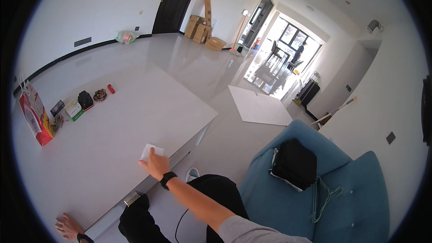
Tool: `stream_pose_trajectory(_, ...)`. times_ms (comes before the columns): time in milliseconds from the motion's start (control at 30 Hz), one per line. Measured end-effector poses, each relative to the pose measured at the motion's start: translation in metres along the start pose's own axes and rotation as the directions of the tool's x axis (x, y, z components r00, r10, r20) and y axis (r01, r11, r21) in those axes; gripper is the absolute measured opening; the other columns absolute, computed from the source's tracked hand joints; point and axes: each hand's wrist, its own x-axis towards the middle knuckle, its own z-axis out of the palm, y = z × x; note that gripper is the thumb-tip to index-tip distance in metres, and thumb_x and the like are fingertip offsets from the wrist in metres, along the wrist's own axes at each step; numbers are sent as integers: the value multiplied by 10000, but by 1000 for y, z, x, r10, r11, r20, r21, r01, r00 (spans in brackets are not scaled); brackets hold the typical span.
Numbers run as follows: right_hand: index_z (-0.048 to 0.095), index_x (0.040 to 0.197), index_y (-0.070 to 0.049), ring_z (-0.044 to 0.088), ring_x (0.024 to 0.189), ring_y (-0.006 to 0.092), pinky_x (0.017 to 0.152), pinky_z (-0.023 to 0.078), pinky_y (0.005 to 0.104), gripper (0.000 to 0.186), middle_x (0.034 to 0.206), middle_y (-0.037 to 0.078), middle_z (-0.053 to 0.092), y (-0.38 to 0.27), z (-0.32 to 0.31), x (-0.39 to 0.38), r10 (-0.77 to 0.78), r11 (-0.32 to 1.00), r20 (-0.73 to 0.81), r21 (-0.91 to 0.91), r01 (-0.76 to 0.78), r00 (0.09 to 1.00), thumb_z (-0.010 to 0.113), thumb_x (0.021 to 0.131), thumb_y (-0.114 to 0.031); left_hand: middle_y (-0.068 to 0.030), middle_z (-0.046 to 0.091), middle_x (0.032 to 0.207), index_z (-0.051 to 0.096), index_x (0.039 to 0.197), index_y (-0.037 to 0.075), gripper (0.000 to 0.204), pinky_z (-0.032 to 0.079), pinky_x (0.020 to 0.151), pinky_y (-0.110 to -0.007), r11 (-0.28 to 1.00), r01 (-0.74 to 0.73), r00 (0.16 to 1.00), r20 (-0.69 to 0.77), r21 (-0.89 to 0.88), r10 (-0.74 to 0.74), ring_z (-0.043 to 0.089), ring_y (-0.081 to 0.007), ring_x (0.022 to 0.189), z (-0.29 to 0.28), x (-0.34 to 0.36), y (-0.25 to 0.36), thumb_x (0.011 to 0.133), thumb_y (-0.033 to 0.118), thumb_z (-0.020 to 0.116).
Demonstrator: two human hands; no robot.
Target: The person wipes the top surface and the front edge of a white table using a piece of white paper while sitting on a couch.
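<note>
A large white table [103, 121] spreads out in front of me. My right hand [156, 164], with a black band on its wrist, is closed on a folded white tissue [154, 148] and presses it on the tabletop near the table's near edge. At the lower left my left hand [68, 227] lies on the table close to its edge, fingers stretched out and nothing held. It wears a dark band too.
Along the table's far left stand a red and white paper bag [35, 114], small boxes [74, 109], a black pouch [85, 100], a patterned ring [100, 95] and a red item [111, 88]. Folded black clothes [294, 164] and hangers [325, 198] lie on a blue sofa [360, 175].
</note>
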Motion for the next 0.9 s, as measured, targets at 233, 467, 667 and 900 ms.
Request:
stream_pose_trajectory(233, 503, 1005, -59, 635, 612, 331, 524, 477, 452, 360, 679, 104, 653, 16, 3, -2, -139, 990, 107, 2, 140, 984, 516, 924, -409, -113, 332, 1489, 336, 1446, 161, 658, 225, 1065, -520, 1000, 7, 1000, -13, -14, -7, 244, -244, 1404, 3, 3, -1, 922, 559, 319)
stream_pose_trajectory(467, 484, 974, -70, 622, 583, 307, 497, 462, 429, 238, 643, 105, 621, 14, 4, -11, -154, 986, 57, 73, 150, 986, 487, 961, -308, -102, 316, 1502, 338, 1446, 172, 656, 230, 1067, -513, 1000, 12, 1000, 9, -9, -12, 238, -229, 1408, 1, 4, 1, 928, 573, 301)
stream_pose_trajectory(667, 477, 958, -69, 623, 617, 305, 521, 462, 421, 240, 678, 101, 627, 16, 5, -24, -235, 963, 72, 157, 221, 969, 494, 960, -308, -89, 304, 1513, 346, 1439, 171, 650, 231, 1071, -518, 1000, 26, 1000, -1, 1, -26, 244, -223, 1407, 10, 9, 3, 930, 575, 313)
stream_pose_trajectory(900, 493, 956, -71, 617, 650, 312, 549, 461, 419, 213, 676, 97, 620, 4, 6, -17, -270, 926, 96, 297, 231, 958, 527, 943, -281, -85, 315, 1507, 338, 1440, 156, 618, 228, 1092, -497, 1000, 16, 1000, 27, -8, -15, 248, -228, 1407, 6, 8, -1, 949, 531, 322)
